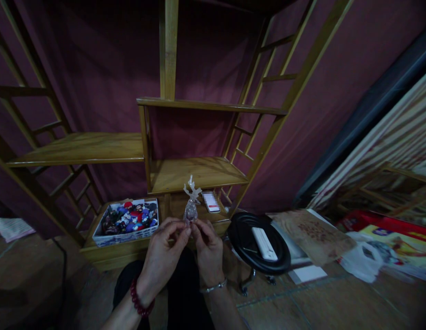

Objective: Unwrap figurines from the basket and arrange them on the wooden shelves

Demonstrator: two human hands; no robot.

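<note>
A small clear figurine [191, 208], which looks like glass, stands upright between my two hands. Its top branches like antlers and its body is rounded. My left hand [164, 252], with dark red beads at the wrist, pinches the base between thumb and fingers. From the other side my right hand [209, 252], wearing a silver bracelet, grips the same base. The fingertips cover the figurine's lowest part. Left of my hands, a patterned box [125, 236] full of small red, blue and white figures sits on the low wooden ledge. A phone [211, 201] with a lit screen lies behind my right hand.
A wooden shelf unit [199, 172] rises in front, against a dark red wall. To the right stands a black round stool [238, 229] bearing a white oblong object [265, 244]. Beyond it are a brown flat package [312, 231] and a white plastic bag [362, 259] on the floor.
</note>
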